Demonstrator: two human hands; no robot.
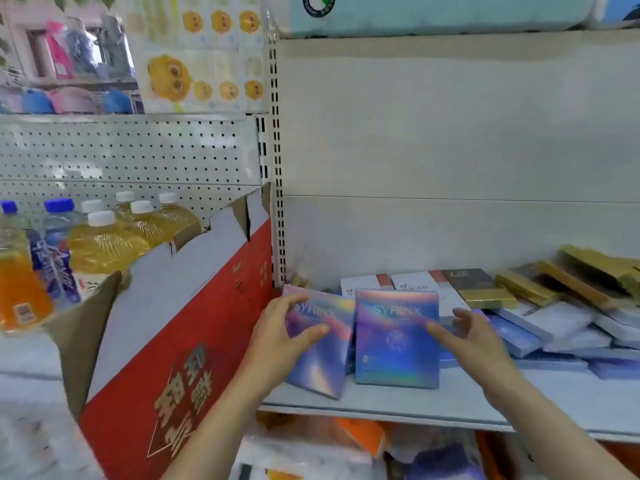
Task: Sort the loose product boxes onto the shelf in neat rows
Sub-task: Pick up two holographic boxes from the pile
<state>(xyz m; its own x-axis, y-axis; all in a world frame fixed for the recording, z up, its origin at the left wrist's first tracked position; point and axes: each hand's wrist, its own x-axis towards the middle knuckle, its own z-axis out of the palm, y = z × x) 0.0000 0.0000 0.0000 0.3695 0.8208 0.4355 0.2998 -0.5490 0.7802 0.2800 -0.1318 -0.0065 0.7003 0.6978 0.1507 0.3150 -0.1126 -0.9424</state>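
The shelf [398,401] carries two iridescent SYRINX boxes at its front left, with a loose heap [554,327] of white, gold and blue boxes to the right. The right box [397,337] stands upright and square; the left box [320,344] leans, so it probably needs straightening against the carton [180,341]. The left hand [287,336] grips the left box, fingers curled over its edge. The right hand [471,336] hovers spread, holding nothing.

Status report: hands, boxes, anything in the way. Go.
Left hand grips left SYRINX box, tilted. Right hand open beside right SYRINX box, upright. Loose box pile crowds shelf at right.
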